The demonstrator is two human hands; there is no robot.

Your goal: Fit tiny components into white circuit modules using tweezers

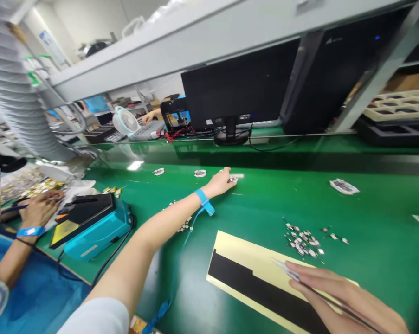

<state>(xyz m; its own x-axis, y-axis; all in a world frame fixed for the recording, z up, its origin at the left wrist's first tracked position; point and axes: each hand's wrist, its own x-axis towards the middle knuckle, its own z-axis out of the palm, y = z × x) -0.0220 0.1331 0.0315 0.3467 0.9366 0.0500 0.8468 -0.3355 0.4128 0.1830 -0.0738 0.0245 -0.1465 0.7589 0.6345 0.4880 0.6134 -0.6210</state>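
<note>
My left hand reaches far across the green bench top, a blue wrist strap on its wrist. Its fingers are closed on a small white-and-dark part, mostly covered by them. At the lower right, my right hand grips metal tweezers whose tips hover over or touch a pale yellow sheet; I cannot tell which. A black strip covers much of that sheet. Beyond it is a pile of tiny components.
Two small flat parts, one white-rimmed, lie left of my left hand; another lies right. A monitor stands behind. At left, a co-worker's hand works beside a turquoise box-shaped device. A blue cord trails from my strap.
</note>
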